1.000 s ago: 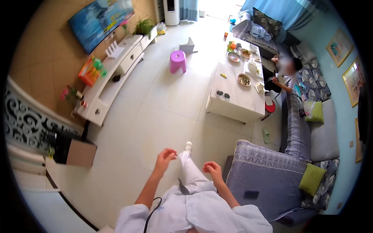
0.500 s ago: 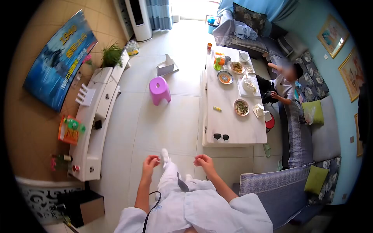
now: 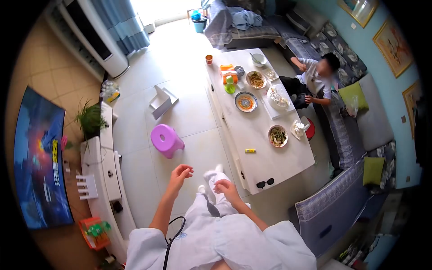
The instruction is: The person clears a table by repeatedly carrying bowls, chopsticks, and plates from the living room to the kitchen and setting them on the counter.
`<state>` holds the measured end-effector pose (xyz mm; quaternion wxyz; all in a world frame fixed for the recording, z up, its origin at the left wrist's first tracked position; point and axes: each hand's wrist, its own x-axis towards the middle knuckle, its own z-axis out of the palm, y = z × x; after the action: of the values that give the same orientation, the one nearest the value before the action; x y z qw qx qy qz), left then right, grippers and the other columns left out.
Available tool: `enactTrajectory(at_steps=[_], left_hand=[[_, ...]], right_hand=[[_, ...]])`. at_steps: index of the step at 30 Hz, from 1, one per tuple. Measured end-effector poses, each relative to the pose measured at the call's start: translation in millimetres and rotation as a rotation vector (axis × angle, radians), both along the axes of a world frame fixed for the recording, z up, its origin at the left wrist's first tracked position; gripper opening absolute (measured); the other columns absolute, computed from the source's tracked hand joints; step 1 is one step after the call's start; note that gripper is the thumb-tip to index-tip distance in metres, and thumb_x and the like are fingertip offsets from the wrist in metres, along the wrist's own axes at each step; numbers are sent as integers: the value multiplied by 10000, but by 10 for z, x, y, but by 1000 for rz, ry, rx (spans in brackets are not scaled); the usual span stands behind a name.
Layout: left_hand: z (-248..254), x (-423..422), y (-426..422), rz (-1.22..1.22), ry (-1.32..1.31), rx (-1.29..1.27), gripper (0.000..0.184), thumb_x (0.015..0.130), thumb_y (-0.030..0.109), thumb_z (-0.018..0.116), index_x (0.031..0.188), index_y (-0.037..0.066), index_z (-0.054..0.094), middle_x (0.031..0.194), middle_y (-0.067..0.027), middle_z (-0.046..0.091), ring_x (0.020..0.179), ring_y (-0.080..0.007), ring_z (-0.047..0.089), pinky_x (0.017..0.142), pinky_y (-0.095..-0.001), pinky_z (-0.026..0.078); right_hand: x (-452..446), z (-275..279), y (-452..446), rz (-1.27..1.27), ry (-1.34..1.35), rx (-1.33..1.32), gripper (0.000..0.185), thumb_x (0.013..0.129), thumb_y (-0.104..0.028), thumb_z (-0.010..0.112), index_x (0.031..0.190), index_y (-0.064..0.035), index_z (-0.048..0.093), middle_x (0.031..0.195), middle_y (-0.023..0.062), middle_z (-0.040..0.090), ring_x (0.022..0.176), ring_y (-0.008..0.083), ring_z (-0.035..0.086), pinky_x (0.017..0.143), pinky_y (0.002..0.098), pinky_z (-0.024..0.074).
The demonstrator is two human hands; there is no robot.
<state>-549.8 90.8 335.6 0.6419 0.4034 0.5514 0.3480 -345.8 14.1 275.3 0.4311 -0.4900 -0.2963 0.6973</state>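
Observation:
My left hand [image 3: 181,175] is in the air in front of my body, its fingers loosely bent and apart, with nothing in it. To its right, my right hand [image 3: 226,188] hangs over my legs, fingers curled but parted and holding nothing. Beyond my left hand stands a purple stool [image 3: 164,138]. Ahead and to the right is a long pale table [image 3: 270,166] bearing a patterned bowl [image 3: 246,102], a plate of food [image 3: 278,136], a white cake [image 3: 277,97], a yellow tube [image 3: 250,150] and sunglasses [image 3: 265,183] near its front edge.
A seated person [image 3: 315,81] is at the table's far right side, by a grey sofa [image 3: 378,112]. An open white box [image 3: 163,102] lies on the floor beyond the stool. On the left are a TV cabinet [image 3: 101,168] and a television [image 3: 40,162]. A sofa back [image 3: 330,193] stands at right.
The view has moved forward and turned, bringing the table and purple stool closer. My feet have shifted in stepping. Both hands stay raised and empty, my right hand now nearer my legs.

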Motion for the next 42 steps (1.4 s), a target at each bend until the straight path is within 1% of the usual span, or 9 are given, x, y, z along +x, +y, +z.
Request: enactTrajectory(at_steps=[11, 18, 24, 28, 31, 33, 36, 40, 42], left_hand=[[-158, 1472, 2231, -313, -124, -145, 150, 838, 147, 477, 916, 33, 537, 829, -39, 579, 731, -86, 524, 710, -229, 426], [-325, 2096, 3423, -572, -111, -180, 125, 837, 119, 472, 901, 27, 528, 826, -30, 565, 773, -85, 523, 705, -228, 432], [-1436, 2264, 4392, -810, 90, -283, 171, 830, 169, 479, 900, 30, 550, 807, -42, 588, 705, -113, 555, 627, -229, 444], [-2397, 2233, 5049, -865, 317, -669, 223, 814, 172, 462, 944, 15, 554, 842, -87, 612, 679, -156, 588, 580, -248, 457], [-2948, 2304, 5369, -966, 479, -453, 240, 794, 123, 440, 951, -26, 543, 815, -121, 617, 643, -178, 599, 590, -271, 479], [-3228, 2391, 5462, -1010, 535, -374, 241, 789, 114, 438, 949, -33, 541, 811, -125, 618, 640, -179, 603, 591, -274, 481], [-3691, 2569, 5469, -1025, 547, -329, 279, 775, 111, 442, 997, -38, 522, 813, -138, 621, 699, -175, 617, 616, -274, 481], [-4257, 2716, 5348, -1072, 618, -216, 434, 775, 202, 489, 1154, 1, 427, 862, -103, 614, 796, -172, 588, 683, -285, 456], [-4333, 2883, 5368, -804, 431, -446, 513, 778, 237, 507, 1226, 39, 354, 987, -75, 565, 883, -146, 538, 753, -275, 427]], right_hand=[[1177, -115, 2280, -485, -45, -87, 139, 812, -35, 411, 857, 0, 538, 736, 80, 586, 654, 130, 567, 631, 238, 470], [1660, -82, 2993, -704, -79, -164, 131, 823, -52, 412, 855, -10, 532, 729, 74, 582, 649, 124, 565, 627, 235, 465], [1826, -618, 3337, -942, -111, -278, 120, 821, -55, 423, 850, -10, 531, 721, 69, 580, 628, 116, 556, 603, 223, 460], [1737, -1563, 3226, -891, -223, -509, 110, 798, -42, 429, 844, -14, 525, 721, 81, 593, 579, 129, 566, 523, 219, 458], [1779, -1977, 3294, -767, -205, -704, 104, 779, -49, 461, 835, 8, 528, 733, 95, 610, 592, 149, 584, 534, 242, 465], [1881, -2138, 3376, -282, -697, -764, 177, 758, -51, 491, 905, 33, 542, 772, 116, 620, 617, 162, 598, 566, 265, 472], [1955, -2693, 3477, -503, -762, -619, 269, 749, -57, 505, 1003, 25, 536, 812, 134, 619, 625, 164, 599, 599, 271, 471], [2251, -3193, 3815, -602, -629, -601, 350, 772, -77, 511, 1115, -10, 493, 832, 107, 622, 690, 145, 598, 627, 259, 475], [2425, -3446, 3990, -716, -378, -600, 391, 806, -97, 503, 1187, -41, 434, 895, 84, 602, 764, 147, 587, 677, 267, 477]])
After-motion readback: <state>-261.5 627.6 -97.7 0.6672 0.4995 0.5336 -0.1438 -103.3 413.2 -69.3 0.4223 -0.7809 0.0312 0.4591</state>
